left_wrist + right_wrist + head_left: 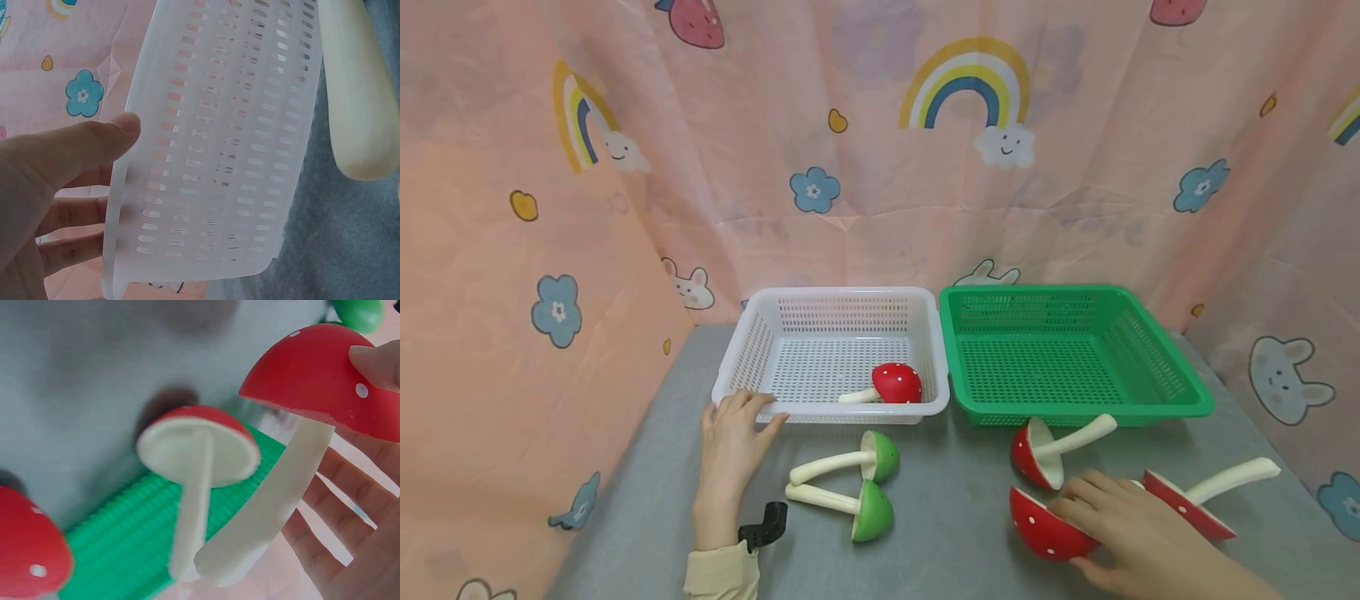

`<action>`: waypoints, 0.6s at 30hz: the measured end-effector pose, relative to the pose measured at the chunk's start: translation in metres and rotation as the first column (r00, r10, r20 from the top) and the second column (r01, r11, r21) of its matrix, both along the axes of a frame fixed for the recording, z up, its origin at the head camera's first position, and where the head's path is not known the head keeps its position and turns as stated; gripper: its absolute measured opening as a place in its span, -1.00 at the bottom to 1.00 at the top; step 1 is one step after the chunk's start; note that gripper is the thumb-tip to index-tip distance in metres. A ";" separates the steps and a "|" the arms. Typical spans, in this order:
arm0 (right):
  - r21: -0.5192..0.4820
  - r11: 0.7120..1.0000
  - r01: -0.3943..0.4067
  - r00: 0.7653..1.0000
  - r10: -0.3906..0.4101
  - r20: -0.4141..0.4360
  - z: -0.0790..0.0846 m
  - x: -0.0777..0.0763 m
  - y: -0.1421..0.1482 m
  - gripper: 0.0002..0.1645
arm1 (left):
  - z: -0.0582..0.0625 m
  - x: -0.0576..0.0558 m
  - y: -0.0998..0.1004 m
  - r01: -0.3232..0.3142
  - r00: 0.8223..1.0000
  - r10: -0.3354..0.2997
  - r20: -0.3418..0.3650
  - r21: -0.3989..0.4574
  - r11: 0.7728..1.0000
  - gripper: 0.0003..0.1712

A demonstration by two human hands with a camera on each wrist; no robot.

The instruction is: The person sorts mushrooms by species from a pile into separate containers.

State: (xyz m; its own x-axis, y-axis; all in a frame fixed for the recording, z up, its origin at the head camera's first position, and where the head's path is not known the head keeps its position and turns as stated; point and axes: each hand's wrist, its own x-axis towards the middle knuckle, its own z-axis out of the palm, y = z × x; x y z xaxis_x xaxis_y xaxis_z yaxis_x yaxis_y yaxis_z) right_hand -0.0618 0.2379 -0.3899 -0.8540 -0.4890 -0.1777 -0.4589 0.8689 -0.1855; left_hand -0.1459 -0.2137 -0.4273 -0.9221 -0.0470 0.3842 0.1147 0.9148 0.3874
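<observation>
My left hand (730, 454) grips the near left rim of a white plastic basket (835, 410). In the left wrist view its thumb rests on the basket's outer face, with the fingers behind the rim. A red toy mushroom (898, 383) with white dots lies inside that basket. At the right, my right hand (1138, 529) holds another red toy mushroom (315, 378) by its cap, thumb on the cap and its pale stem showing below. Two more red mushrooms lie close by, one (1032, 457) beyond the hand and one (1187, 504) to its right.
Two green toy mushrooms (883, 457) lie side by side on the grey tabletop (955, 508), in front of the white basket. A green plastic basket (1086, 410) stands just right of the white one. Behind both baskets hangs a pink patterned curtain (880, 242).
</observation>
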 end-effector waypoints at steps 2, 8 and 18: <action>-0.012 1.000 -0.009 0.999 0.009 -0.040 0.006 -0.001 -0.007 -0.21 | 0.000 0.000 0.000 -0.001 1.000 0.001 0.002 0.003 1.000 -0.62; -0.050 0.986 -0.162 0.937 0.137 -0.322 0.016 -0.007 -0.025 -0.25 | 0.000 0.000 0.001 -0.005 1.000 0.005 0.007 0.003 1.000 -0.62; -0.194 0.956 -0.219 0.905 0.125 -0.407 0.033 -0.035 -0.058 -0.36 | 0.002 -0.001 -0.001 0.002 1.000 -0.002 0.030 0.000 1.000 -0.61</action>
State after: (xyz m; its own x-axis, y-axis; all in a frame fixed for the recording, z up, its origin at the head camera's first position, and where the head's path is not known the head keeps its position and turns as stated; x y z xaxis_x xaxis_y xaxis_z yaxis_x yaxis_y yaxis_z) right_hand -0.0965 0.1800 -0.3565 -0.7307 -0.6210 0.2835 -0.6731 0.7246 -0.1479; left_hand -0.1469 -0.2149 -0.4257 -0.9333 -0.0457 0.3561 0.1045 0.9144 0.3910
